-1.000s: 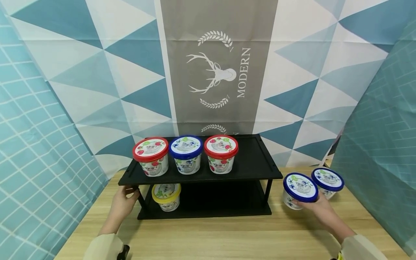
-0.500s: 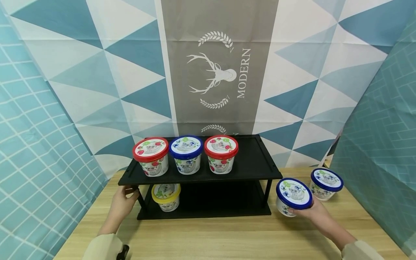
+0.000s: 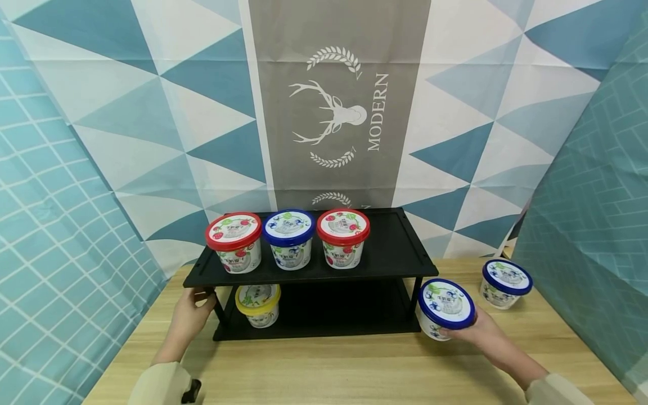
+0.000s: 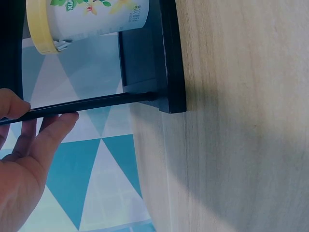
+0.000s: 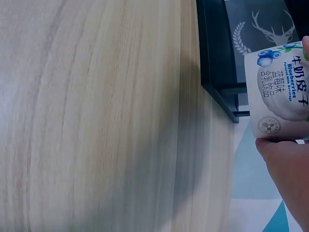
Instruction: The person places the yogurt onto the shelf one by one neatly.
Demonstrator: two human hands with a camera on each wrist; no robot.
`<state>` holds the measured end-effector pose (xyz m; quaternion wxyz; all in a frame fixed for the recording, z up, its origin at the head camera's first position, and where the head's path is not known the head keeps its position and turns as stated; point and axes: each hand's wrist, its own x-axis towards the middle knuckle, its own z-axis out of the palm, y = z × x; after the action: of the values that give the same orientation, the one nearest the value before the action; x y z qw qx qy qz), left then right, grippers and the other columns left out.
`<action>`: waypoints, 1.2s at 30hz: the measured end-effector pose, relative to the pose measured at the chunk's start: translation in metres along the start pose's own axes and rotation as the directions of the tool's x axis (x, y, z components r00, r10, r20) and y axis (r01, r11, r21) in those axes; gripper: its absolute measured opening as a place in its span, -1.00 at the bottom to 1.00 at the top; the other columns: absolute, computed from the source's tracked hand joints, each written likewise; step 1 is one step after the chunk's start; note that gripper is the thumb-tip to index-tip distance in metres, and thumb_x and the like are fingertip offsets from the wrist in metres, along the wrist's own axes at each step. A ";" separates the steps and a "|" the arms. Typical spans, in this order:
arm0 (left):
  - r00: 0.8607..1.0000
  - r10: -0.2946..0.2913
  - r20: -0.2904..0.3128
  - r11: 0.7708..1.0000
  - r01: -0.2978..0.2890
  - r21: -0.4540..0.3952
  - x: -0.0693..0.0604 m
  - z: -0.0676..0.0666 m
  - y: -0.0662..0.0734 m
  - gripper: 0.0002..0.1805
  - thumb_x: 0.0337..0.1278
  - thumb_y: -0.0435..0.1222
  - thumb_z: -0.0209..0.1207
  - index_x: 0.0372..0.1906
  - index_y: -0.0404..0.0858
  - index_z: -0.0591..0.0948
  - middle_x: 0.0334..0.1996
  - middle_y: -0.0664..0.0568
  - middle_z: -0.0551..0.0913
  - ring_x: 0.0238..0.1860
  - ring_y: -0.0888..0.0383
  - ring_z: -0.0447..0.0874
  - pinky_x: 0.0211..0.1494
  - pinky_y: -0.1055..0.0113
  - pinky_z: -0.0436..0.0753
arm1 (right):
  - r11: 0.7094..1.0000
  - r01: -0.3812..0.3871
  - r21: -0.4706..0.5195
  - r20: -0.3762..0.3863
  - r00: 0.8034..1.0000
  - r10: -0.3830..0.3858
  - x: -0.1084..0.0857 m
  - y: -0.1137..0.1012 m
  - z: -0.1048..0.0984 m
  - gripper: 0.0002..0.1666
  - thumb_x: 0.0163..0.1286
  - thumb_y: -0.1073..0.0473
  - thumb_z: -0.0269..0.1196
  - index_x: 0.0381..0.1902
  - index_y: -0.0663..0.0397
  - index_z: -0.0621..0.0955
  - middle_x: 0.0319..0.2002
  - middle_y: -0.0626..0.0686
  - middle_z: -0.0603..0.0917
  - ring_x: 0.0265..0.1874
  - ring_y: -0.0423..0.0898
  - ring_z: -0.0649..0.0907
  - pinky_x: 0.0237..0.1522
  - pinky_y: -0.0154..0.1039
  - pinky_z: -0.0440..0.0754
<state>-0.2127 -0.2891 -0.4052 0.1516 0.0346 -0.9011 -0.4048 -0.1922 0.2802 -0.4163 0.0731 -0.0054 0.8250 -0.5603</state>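
My right hand (image 3: 483,333) grips a blue-lidded tub (image 3: 445,306) just right of the two-tier black shelf (image 3: 397,242), apparently raised off the table. In the right wrist view the tub's side (image 5: 282,89) reads "Blueberries". At the shelf's left end, my left hand (image 3: 191,315) pinches its thin black post (image 4: 104,100), thumb on one side and fingers on the other. The upper tier carries a red-lidded tub (image 3: 234,242), a blue-lidded tub (image 3: 289,239) and another red-lidded tub (image 3: 343,239). A yellow-lidded tub (image 3: 258,305) stands on the lower tier's left side.
Another blue-lidded tub (image 3: 506,283) stands on the wooden table (image 3: 324,371) at the back right. A patterned cloth (image 3: 339,112) hangs behind the shelf, with blue-green sheets (image 3: 55,225) on both sides.
My right hand has carried the blue-lidded tub left and nearer, away from the other blue-lidded tub and up beside the shelf's right post. The left hand stays on its post.
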 end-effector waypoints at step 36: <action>1.000 -0.010 0.017 1.000 0.010 0.003 0.000 -0.002 0.002 -0.57 0.27 -0.39 -0.03 0.23 -0.33 0.27 0.08 -0.40 0.43 0.11 -0.36 0.46 -0.07 0.07 0.62 | 0.999 0.032 -0.005 0.034 0.999 -0.032 0.008 -0.022 0.042 0.21 -0.15 0.25 0.54 0.39 0.22 0.11 0.27 0.33 0.35 0.23 0.24 0.41 0.21 0.11 0.42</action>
<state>-0.2123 -0.2894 -0.4028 0.1418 0.0360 -0.9026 -0.4048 -0.1966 0.2326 -0.4125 0.0780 -0.0282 0.8251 -0.5589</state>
